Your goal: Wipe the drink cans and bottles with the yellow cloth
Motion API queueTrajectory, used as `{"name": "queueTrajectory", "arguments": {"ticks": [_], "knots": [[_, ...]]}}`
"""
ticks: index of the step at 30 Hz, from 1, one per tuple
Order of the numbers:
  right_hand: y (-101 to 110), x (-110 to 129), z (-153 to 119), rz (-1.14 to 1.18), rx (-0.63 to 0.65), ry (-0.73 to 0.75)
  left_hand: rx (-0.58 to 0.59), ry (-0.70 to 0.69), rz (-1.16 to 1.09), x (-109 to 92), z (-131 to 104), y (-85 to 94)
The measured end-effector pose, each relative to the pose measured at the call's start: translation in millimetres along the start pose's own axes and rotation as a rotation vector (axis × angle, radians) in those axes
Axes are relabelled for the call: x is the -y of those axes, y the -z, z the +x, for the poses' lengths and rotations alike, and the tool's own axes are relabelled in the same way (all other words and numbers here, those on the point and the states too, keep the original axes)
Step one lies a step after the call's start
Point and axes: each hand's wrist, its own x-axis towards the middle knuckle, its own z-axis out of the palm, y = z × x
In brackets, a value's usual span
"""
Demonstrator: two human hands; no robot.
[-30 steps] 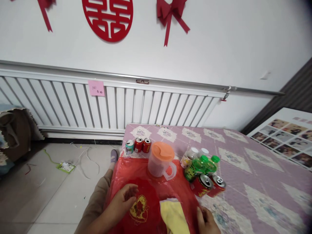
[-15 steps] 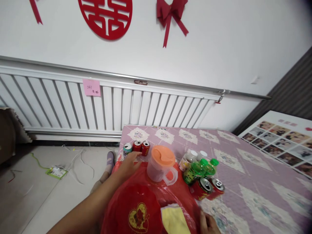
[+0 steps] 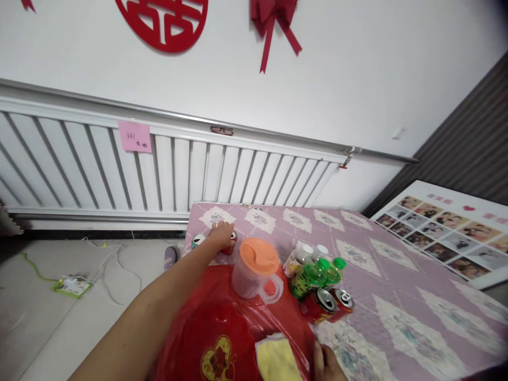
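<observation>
Head view: left hand (image 3: 222, 233) at red soda can (image 3: 230, 248), grip unclear, pressure best light; right hand (image 3: 328, 364) curled, hold unclear.

Wall (image 3: 341, 69): white, red bow (image 3: 273, 18)
Heater (image 3: 230, 164): white, pink note (image 3: 135, 136)
Floor (image 3: 75, 328): pale, wires (image 3: 109, 264)

The pitcher (image 3: 250, 275) was clear with an orange lid (image 3: 259, 256). A gold heart (image 3: 216, 360) patterned the red tray (image 3: 194, 333); the cloth (image 3: 278, 359) was yellow. White floral diamonds patterned the mauve cover (image 3: 357, 286), and 2 bottle caps (image 3: 332, 263) were green.
</observation>
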Motion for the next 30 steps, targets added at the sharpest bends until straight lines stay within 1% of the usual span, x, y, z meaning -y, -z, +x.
{"name": "queueTrajectory", "arguments": {"ticks": [4,8,12,16,19,24,27,30], "knots": [[0,1,-2,-0.038,0.024,-0.005,0.085,-0.012,0.067,-2,14,-3.8],[2,3,-5,-0.052,0.036,-0.019,0.145,-0.028,0.098,-5,15,-6.9],[2,5,-7,-0.057,0.032,-0.002,0.137,-0.039,0.106,-10,9,-7.8],[1,5,-7,-0.065,0.009,0.008,0.077,-0.062,0.092,-16,2,-1.1],[2,6,-7,-0.087,-0.006,-0.002,-0.007,-0.080,0.069,-18,-4,13.3],[4,11,-10,-0.094,-0.050,0.034,-0.170,-0.092,0.002,-11,-20,51.6],[3,13,-11,-0.102,-0.064,0.038,-0.247,-0.093,-0.050,-1,-38,74.4],[-1,13,-11,-0.112,-0.070,0.027,-0.296,-0.100,-0.106,11,-66,91.5]]}}
